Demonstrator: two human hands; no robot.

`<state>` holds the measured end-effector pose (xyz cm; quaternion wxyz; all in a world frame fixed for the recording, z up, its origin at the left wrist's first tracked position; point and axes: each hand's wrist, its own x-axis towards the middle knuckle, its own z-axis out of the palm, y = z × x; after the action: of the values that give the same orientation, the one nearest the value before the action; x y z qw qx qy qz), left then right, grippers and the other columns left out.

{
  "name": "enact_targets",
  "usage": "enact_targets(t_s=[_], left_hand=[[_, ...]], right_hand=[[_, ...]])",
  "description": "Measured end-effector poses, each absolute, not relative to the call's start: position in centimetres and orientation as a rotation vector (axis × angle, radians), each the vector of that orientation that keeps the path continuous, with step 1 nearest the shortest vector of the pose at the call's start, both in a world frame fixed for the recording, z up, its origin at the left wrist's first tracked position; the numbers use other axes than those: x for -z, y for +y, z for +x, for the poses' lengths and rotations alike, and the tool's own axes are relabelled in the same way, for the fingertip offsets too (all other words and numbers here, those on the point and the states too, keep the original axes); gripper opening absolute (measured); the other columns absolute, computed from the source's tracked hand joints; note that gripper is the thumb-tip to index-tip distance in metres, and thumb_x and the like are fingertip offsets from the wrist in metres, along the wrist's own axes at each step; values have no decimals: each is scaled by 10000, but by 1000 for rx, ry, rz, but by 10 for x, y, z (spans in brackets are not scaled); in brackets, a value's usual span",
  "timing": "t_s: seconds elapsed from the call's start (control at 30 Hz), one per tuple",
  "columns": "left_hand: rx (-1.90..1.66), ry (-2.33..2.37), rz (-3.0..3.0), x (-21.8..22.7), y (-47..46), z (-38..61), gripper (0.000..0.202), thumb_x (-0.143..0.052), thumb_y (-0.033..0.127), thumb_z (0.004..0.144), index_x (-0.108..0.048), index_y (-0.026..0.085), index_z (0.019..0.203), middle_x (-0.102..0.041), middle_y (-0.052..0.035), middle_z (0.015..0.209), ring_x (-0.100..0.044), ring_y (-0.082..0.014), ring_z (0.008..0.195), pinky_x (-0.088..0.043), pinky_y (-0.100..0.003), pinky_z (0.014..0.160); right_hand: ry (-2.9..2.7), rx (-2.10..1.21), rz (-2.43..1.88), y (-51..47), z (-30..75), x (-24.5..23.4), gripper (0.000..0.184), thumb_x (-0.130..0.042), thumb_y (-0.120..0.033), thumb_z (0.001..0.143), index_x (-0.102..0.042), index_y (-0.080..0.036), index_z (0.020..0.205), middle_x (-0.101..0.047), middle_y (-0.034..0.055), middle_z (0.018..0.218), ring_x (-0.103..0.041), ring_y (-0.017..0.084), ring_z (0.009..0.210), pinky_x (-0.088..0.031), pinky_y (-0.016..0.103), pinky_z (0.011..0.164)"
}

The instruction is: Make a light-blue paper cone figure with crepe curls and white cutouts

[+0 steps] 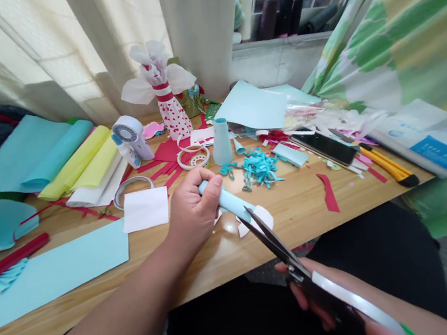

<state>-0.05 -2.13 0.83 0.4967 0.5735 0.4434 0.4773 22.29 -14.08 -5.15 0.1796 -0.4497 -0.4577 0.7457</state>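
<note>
My left hand is closed around a light blue paper tube, which points to the lower right. In my right hand is a pair of scissors. The blades are slightly parted, with their tips at the tube's lower end. Just beneath that end, white paper scraps lie on the table. Beyond my left hand stands a light blue paper cone, next to a pile of curled blue paper strips.
Across the wooden table lie a white paper square, tape rolls, a phone and a yellow utility knife. A wrapped paper bottle shape stands at the back. Blue sheets cover the left side.
</note>
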Motion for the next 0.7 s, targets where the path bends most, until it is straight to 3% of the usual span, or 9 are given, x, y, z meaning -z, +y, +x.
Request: enact_targets(t_s=[0.33,0.53,0.7], left_hand=[[-1127,1202,1579,-5,-24,-2,197,-531,364,841,-481,215,722,-436,69,518,-417,-89,435,-319,-210,437],[-1125,1169,1518,-4,-23,-2,195,-541,353,845,-482,212,723,-434,69,510,-412,-81,433,-314,-195,421],[-1201,1011,1258,1,-17,0,194,-578,332,830,-483,203,721,-419,82,479,-374,-62,373,-278,-176,363]], right_hand=[[-1434,-1935,-1279,-155,234,90,753,-441,-718,753,-420,-238,1333,-543,34,822,-483,100,488,-389,227,419],[-1518,-1799,-1294,-160,236,58,972,-491,-803,629,-316,-239,1401,-544,71,909,-515,160,626,-456,292,534],[-1611,-1751,-1207,-164,237,29,900,-442,-751,726,-264,-221,1431,-526,111,1036,-532,205,782,-475,351,695]])
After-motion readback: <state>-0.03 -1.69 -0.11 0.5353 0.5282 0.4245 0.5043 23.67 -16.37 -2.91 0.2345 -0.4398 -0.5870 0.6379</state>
